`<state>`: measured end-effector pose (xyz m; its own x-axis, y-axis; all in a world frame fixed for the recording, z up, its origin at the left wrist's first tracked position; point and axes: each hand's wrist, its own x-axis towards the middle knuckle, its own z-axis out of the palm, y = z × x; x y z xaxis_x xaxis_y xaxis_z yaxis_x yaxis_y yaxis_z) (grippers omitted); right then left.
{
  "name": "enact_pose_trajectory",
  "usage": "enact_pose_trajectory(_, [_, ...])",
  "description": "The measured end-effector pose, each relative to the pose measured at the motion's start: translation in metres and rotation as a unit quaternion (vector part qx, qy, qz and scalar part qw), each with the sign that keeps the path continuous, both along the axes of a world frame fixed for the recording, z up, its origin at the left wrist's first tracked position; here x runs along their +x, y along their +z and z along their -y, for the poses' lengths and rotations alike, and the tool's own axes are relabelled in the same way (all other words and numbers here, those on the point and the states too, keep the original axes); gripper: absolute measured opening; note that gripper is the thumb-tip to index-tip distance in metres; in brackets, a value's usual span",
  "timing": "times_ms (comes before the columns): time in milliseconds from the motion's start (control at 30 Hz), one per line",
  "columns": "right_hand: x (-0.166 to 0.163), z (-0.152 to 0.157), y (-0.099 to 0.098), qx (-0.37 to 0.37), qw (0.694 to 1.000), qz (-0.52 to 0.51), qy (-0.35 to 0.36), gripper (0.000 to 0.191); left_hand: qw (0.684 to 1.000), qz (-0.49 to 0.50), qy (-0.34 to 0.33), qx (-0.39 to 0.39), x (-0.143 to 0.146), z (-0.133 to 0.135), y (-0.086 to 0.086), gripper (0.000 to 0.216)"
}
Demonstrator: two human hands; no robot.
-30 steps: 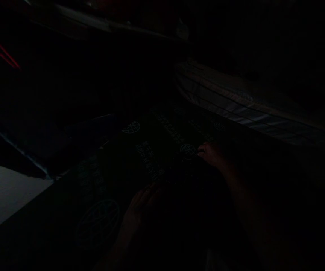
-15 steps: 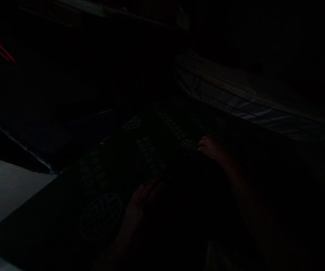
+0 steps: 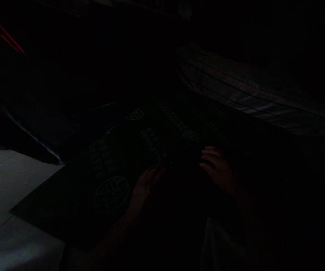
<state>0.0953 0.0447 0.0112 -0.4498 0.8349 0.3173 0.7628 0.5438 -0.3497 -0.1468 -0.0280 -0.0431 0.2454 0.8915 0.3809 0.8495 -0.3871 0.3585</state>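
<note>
The view is very dark. A dark green board (image 3: 75,203) printed with pale globe marks and rows of characters lies in front of me. Small glints mark a dark patch of tiny things (image 3: 183,155) on it, too dim to name. Left of this patch, my left hand (image 3: 148,182) rests with its fingers stretched forward over the board. On the patch's right side is my right hand (image 3: 219,167), its fingers apart and pointing left. I see nothing held in either hand, though shadow hides the palms.
Pale floor tiles (image 3: 18,241) show at the lower left. Beyond the board's right part stands a long pale rounded thing with dark lines (image 3: 221,94), perhaps wrapped. A dark bulky shape (image 3: 38,128) is at the left, and a red strip (image 3: 6,34) at the upper left.
My right hand has come down and nearer, from a closed-looking curl near the globe mark to spread fingers. My left hand has shifted slightly up in view. The view itself has moved a little.
</note>
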Motion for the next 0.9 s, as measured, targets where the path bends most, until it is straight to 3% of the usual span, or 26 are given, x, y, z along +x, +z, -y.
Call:
enact_pose_trajectory(100, [-0.001, 0.032, -0.008, 0.012, 1.0, -0.006, -0.013, 0.016, 0.998, -0.007, -0.009, 0.054, 0.001, -0.001, 0.003, 0.042])
enact_pose_trajectory(233, [-0.007, 0.051, -0.014, 0.035, 0.999, 0.01, -0.022, 0.015, 0.996, -0.02, -0.011, 0.081, 0.002, -0.002, 0.002, 0.043])
enact_pose_trajectory(467, [-0.02, 0.053, -0.02, 0.081, 0.996, 0.038, -0.027, 0.014, 0.994, -0.01, -0.014, 0.108, 0.001, -0.005, -0.002, 0.046])
enact_pose_trajectory(900, [-0.03, 0.049, -0.025, 0.087, 0.993, 0.075, -0.02, 0.017, 0.999, 0.014, -0.019, 0.044, 0.0, -0.002, -0.005, 0.039])
